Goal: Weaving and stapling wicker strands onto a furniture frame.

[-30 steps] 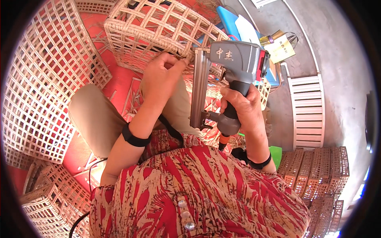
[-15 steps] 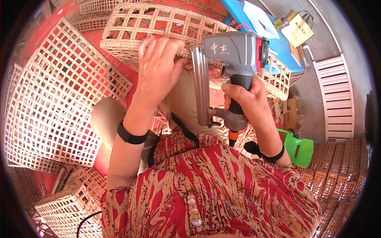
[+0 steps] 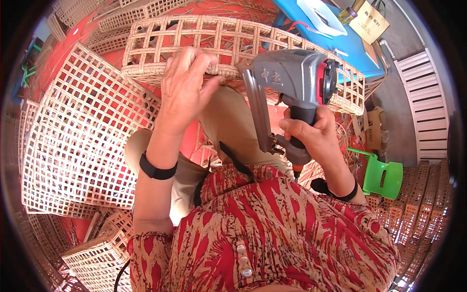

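Observation:
A long, pale woven rattan basket frame [image 3: 228, 71] with an open lattice lies across my knees and beyond them. At its near edge, left of the middle, my left hand [image 3: 187, 92] has its fingers curled over the rim, thumb pointing right. A grey and black air nail gun [image 3: 292, 73] is gripped by its handle in my right hand [image 3: 314, 131]. The gun's nose is at the near edge of the basket frame, right of my left hand. Its long magazine slants down towards my lap, and whether the nose touches the rattan I cannot tell.
Large lattice panels [image 3: 82, 136] lean at the left, with another woven basket [image 3: 97, 253] below them. A blue table [image 3: 362, 61] at the far right holds a white tray [image 3: 322, 18] and a paper bag [image 3: 368, 23]. A green plastic stool [image 3: 384, 177] and stacked woven pieces [image 3: 413, 199] stand right.
The view has shifted, so most things sit lower. The nail gun has tilted, its magazine now slanting more. My left hand stays at the near rim, with its fingers slightly shifted.

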A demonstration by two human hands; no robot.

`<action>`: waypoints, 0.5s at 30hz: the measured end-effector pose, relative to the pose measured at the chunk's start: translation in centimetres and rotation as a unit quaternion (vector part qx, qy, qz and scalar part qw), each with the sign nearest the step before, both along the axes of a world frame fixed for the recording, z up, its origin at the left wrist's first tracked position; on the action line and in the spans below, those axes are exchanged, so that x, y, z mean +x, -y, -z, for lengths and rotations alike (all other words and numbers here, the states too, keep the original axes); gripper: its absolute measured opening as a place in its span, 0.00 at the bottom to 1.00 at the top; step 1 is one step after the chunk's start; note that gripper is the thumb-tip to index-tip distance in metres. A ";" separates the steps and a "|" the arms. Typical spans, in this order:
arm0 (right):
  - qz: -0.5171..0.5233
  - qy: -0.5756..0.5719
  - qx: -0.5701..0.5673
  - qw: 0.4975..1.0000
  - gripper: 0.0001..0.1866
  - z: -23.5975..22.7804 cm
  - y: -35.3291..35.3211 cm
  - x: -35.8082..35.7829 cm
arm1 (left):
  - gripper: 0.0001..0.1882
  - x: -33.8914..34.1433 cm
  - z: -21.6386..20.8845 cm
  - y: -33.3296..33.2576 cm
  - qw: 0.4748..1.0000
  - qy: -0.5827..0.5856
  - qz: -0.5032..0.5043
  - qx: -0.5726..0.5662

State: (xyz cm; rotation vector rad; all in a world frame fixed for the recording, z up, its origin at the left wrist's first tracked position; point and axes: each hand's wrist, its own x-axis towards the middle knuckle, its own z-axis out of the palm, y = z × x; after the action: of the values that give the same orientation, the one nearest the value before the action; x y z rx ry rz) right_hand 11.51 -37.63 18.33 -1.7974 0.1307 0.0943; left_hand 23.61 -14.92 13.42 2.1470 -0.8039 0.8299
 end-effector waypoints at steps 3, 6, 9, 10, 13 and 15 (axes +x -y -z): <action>-0.010 0.006 0.000 1.000 0.12 0.1 0.2 -0.3 | 0.17 0.3 0.1 -0.3 1.000 -0.013 0.017 0.016; -0.025 0.026 -0.020 0.999 0.12 0.4 0.2 -0.4 | 0.19 0.4 0.4 -0.3 0.998 0.033 0.027 0.048; -0.027 0.033 -0.030 0.999 0.12 0.7 -0.2 -0.2 | 0.20 0.1 0.3 0.0 0.999 -0.028 -0.020 -0.008; -0.023 0.023 -0.019 0.999 0.11 0.7 -0.3 0.0 | 0.20 0.1 0.4 0.0 0.999 -0.036 -0.014 -0.013; -0.012 -0.006 -0.023 1.000 0.10 -0.1 -0.6 -0.1 | 0.19 0.2 0.5 0.1 1.000 -0.027 -0.003 -0.008; -0.014 -0.007 -0.027 1.000 0.10 -0.6 -1.0 -0.1 | 0.19 0.3 0.6 0.1 1.000 -0.010 0.004 0.002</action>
State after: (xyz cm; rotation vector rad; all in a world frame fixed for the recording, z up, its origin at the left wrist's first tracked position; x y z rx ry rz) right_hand 11.43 -36.68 18.97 -1.8536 0.1190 0.1250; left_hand 23.95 -14.99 12.78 2.1513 -0.8050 0.8007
